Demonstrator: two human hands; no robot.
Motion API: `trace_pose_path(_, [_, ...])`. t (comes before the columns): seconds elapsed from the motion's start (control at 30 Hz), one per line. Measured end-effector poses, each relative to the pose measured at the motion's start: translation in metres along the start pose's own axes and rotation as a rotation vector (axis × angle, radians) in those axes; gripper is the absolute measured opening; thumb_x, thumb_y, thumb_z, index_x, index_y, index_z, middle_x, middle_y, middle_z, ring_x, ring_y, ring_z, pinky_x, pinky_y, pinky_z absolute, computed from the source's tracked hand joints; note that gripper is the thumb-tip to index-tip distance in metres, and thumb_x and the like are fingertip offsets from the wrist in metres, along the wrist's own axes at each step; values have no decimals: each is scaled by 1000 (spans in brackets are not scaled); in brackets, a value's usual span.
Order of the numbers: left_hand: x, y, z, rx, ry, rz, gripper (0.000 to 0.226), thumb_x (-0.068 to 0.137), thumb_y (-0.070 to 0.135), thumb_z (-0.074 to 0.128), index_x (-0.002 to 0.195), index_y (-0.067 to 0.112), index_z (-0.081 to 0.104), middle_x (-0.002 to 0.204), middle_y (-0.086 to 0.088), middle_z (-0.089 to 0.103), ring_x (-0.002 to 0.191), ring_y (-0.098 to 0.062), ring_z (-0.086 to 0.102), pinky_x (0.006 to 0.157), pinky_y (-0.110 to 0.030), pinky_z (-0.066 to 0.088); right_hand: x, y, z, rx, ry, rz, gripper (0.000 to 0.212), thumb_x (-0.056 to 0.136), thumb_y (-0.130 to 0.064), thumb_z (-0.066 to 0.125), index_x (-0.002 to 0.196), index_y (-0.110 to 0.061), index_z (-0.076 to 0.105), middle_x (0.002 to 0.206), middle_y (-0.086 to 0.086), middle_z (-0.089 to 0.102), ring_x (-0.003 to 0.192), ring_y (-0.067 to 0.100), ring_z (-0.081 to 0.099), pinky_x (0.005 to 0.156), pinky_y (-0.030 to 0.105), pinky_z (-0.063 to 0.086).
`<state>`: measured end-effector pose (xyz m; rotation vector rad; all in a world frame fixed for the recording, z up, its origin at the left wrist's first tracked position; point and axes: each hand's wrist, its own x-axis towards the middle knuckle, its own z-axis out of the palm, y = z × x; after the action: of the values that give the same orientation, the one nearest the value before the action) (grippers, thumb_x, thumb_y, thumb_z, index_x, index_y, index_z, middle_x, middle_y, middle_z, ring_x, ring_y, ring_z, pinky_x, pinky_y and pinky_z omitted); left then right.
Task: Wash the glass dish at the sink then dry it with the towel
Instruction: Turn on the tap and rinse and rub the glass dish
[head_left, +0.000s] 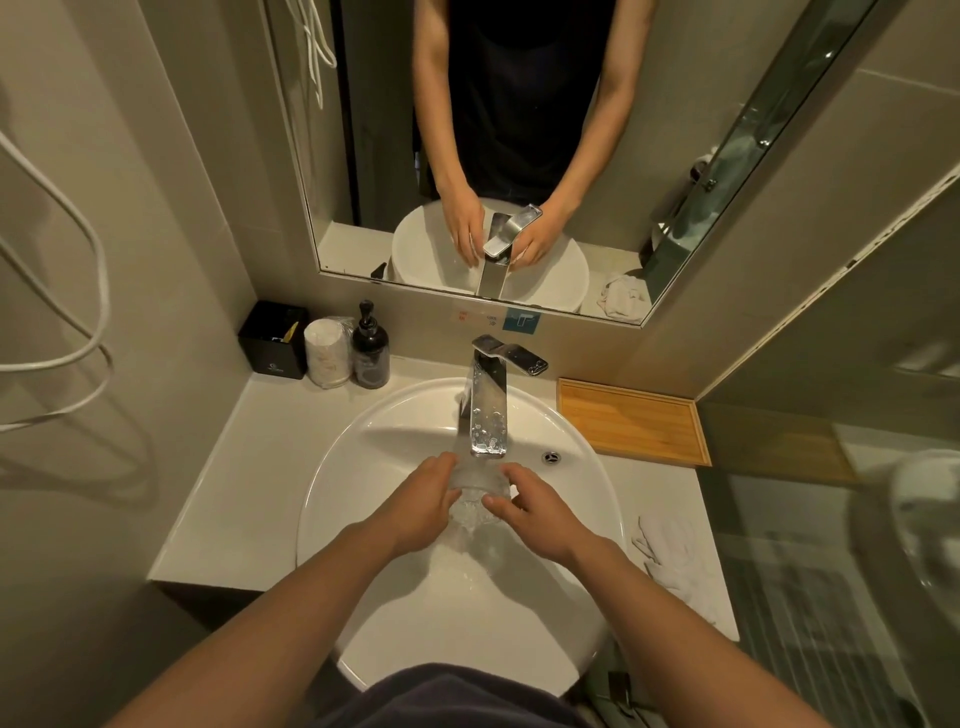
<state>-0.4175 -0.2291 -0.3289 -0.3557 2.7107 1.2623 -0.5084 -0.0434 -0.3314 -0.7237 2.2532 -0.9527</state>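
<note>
A small clear glass dish (475, 493) sits between both hands over the white round sink (332, 467), right below the chrome faucet (488, 410). Water runs from the spout onto the glass and splashes down into the basin. My left hand (421, 506) grips the dish from the left. From the right, my right hand (535, 512) holds it with fingertips on its rim. The glass is partly hidden by fingers and water. A crumpled white towel (670, 561) lies on the counter to the right of the sink.
A black box (272, 340), a wrapped stack of cups (327, 353) and a dark pump bottle (370, 351) stand at the back left of the counter. A wooden tray (631, 421) lies at the back right. The mirror (519, 156) hangs above; a glass shower wall is at right.
</note>
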Motion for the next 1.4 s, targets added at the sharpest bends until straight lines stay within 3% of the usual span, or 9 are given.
trace_pose_path(0.17, [-5, -2, 4, -64, -22, -10, 37, 101, 15, 49, 138, 12, 42, 131, -11, 56, 121, -28, 55, 95, -32, 43, 2, -2, -6, 1, -58, 22, 37, 100, -33, 63, 134, -25, 53, 120, -1, 67, 83, 6, 72, 76, 19, 57])
trace_pose_path(0.3, [-1, 3, 1, -14, -19, 27, 42, 102, 22, 49, 143, 20, 41, 134, -10, 54, 123, -25, 54, 105, -38, 45, 8, -14, -7, -151, -36, -68, 47, 99, -40, 62, 143, -29, 49, 131, 0, 56, 105, 15, 58, 97, 39, 53])
trace_pose_path(0.5, [-2, 0, -2, -108, -12, -22, 33, 102, 15, 51, 133, 9, 45, 131, -14, 57, 120, -29, 56, 103, -42, 46, 5, -6, -10, -84, -42, -14, 38, 102, -34, 60, 138, -22, 51, 129, 4, 59, 86, 20, 72, 79, 26, 57])
trace_pose_path(0.67, [1, 7, -1, 20, -65, -20, 43, 103, 21, 46, 144, 10, 39, 137, -15, 52, 124, -30, 53, 106, -41, 43, 7, -12, -7, -242, -23, -67, 45, 103, -38, 57, 143, -22, 48, 132, 9, 58, 117, 23, 58, 97, 32, 46])
trace_pose_path(0.83, [-1, 2, 0, 37, -38, -17, 22, 102, 13, 45, 122, 4, 46, 121, -17, 56, 110, -31, 57, 94, -42, 47, 4, -11, -7, -175, -61, -30, 45, 104, -35, 55, 146, -22, 44, 129, 7, 57, 106, 24, 64, 92, 35, 53])
trace_pose_path(1.03, [-3, 4, 0, -23, -86, -3, 46, 102, 27, 48, 146, 19, 37, 137, -6, 50, 125, -24, 53, 108, -40, 44, 5, -16, -5, -277, -59, -65, 44, 102, -40, 57, 141, -21, 46, 132, 8, 58, 116, 24, 60, 99, 38, 50])
trace_pose_path(1.17, [-2, 3, -1, -14, -25, 27, 33, 101, 21, 51, 133, 13, 48, 129, -8, 56, 117, -23, 56, 101, -37, 46, 4, -13, -6, -216, -33, -31, 45, 100, -39, 62, 140, -23, 49, 131, 4, 56, 104, 19, 62, 94, 31, 49])
trace_pose_path(1.3, [-6, -3, -1, -127, 3, 7, 24, 99, 14, 55, 122, 13, 50, 119, -10, 62, 106, -25, 61, 93, -41, 51, -2, -8, -11, -67, -52, 29, 34, 98, -32, 66, 130, -26, 55, 112, -5, 69, 82, 15, 75, 66, 13, 50])
trace_pose_path(1.4, [-4, -2, -2, -59, -34, 26, 39, 98, 25, 56, 135, 20, 47, 130, -3, 58, 115, -21, 57, 99, -39, 49, 1, -13, -11, -148, -22, -31, 42, 96, -36, 69, 134, -26, 56, 120, 0, 66, 89, 16, 68, 82, 27, 55])
